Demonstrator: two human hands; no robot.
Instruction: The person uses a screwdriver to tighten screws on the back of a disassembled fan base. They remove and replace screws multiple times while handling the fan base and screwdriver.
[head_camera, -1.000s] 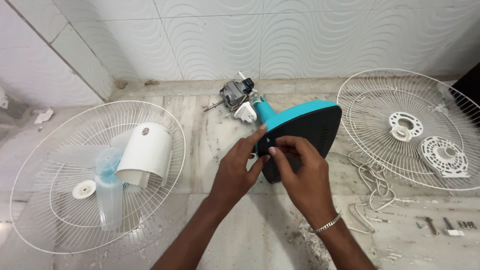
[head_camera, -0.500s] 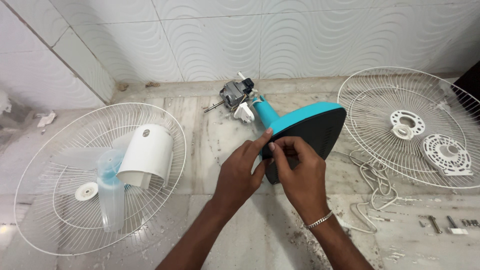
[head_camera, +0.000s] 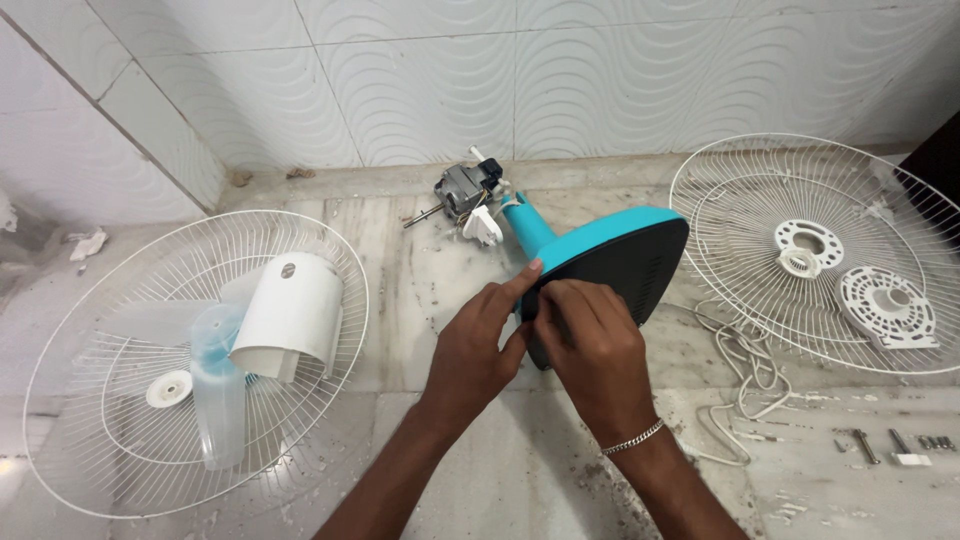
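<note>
White wavy-patterned wall tiles (head_camera: 480, 70); worn, speckled marble floor (head_camera: 420, 290); dark edge (head_camera: 940, 160) at right, possibly a door.

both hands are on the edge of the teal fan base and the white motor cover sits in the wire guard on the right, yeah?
Not quite. The head view shows the white curved plastic motor cover lying in the round white wire guard on the left, not the right. Both the left hand and right hand are indeed on the edge of the teal and black fan base.
</note>
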